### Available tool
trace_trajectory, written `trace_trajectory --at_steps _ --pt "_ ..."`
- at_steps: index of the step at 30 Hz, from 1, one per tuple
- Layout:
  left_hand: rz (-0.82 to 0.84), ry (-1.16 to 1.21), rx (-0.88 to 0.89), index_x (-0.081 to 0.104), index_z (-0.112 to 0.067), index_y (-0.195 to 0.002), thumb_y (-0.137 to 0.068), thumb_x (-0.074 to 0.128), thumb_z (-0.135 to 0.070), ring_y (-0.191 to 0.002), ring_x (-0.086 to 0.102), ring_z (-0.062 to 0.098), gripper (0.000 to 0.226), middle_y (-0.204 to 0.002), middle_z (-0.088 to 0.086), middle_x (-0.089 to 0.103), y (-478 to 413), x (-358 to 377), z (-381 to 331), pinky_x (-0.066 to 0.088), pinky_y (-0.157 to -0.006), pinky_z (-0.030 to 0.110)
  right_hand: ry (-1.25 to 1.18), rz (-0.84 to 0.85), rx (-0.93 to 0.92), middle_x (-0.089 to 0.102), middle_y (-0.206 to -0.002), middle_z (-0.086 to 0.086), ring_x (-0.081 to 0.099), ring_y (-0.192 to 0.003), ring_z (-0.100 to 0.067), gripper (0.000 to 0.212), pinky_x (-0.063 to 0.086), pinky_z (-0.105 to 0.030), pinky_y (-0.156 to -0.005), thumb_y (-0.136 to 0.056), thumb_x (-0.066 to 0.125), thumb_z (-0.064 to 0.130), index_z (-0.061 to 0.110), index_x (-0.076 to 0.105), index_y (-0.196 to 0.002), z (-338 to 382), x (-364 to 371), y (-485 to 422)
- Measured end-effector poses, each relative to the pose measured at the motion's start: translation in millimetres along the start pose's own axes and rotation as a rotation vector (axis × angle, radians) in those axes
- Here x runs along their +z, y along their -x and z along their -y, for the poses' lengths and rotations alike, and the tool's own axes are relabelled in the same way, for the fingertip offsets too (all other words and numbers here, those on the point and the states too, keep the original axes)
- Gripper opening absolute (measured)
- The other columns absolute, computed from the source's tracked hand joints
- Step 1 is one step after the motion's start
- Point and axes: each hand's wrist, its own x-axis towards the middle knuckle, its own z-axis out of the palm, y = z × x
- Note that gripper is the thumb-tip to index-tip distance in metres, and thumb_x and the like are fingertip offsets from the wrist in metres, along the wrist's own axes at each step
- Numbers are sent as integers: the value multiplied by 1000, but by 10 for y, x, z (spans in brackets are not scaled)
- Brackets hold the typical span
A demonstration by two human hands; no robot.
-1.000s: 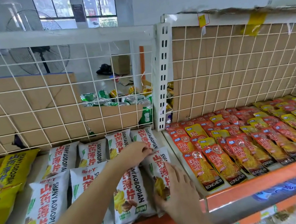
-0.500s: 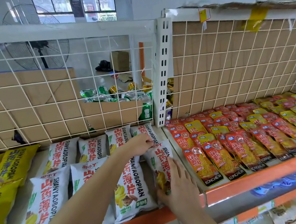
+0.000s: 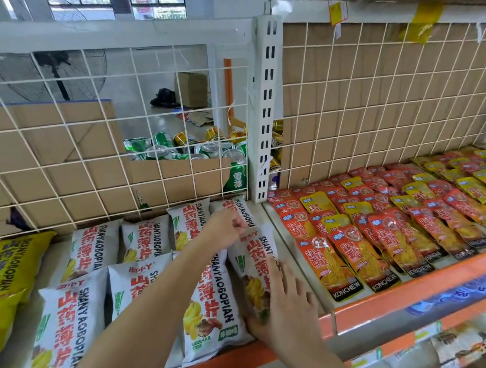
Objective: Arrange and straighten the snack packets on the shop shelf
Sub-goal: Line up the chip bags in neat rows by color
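Left hand point(image 3: 226, 227) pinches top seam of glossy white pillow packet point(image 3: 256, 264) marked SHANY…; right hand point(image 3: 283, 307) grips bottom end.

A shop aisle. A metal shelf point(image 3: 381, 303) with an orange front edge holds rows of snack packets point(image 3: 145, 240). A blurred label strip point(image 3: 480, 284) runs below, and drink cans point(image 3: 214, 148) show through the wire mesh back point(image 3: 39, 152).
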Motion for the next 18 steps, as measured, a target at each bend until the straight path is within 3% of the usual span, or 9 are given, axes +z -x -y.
trace_trajectory --at_steps 2,3,8,13,16,18 --pt "-2 -5 3 64 -12 -92 -90 56 -6 -86 56 11 10 -93 0 62 8 6 1 43 -74 22 -23 64 -21 4 -156 -4 19 -140 -25 106 25 -38 -109 -75 57 62 23 -13 -145 -8 -16 16" --pt "-2 -8 5 63 -13 -90 -89 56 -6 -86 57 11 10 -92 -1 61 13 12 6 44 -74 22 -27 66 -20 -1 -156 -2 14 -141 -23 104 22 -37 -111 -78 54 61 24 -15 -145 -6 -34 28" --pt "9 -77 22 57 -21 -84 -89 55 -7 -89 57 12 15 -97 -1 63 7 37 38 49 -80 27 -22 46 -47 -3 -156 0 12 -141 -23 101 21 -37 -111 -79 49 63 23 -16 -145 0 -20 82" --pt "-38 -176 43 61 -19 -94 -89 52 -8 -90 54 10 15 -104 -2 62 103 33 -28 47 -83 28 -50 90 -58 -3 -156 3 12 -142 -19 103 21 -35 -111 -75 48 70 27 -15 -145 -86 -42 55" --pt "-131 -223 61 58 -20 -111 -90 49 -11 -107 53 20 24 -115 1 57 244 -17 -58 39 -98 38 -119 76 -59 1 -156 6 8 -143 -15 104 19 -35 -113 -63 25 83 31 -11 -146 -167 -103 3" --pt "-193 -232 77 52 -21 -123 -92 47 -15 -118 45 24 31 -125 2 51 405 -47 -66 33 -102 40 -158 44 -71 4 -156 8 6 -143 -11 101 15 -33 -114 -59 9 80 32 -7 -147 -207 -139 -65"
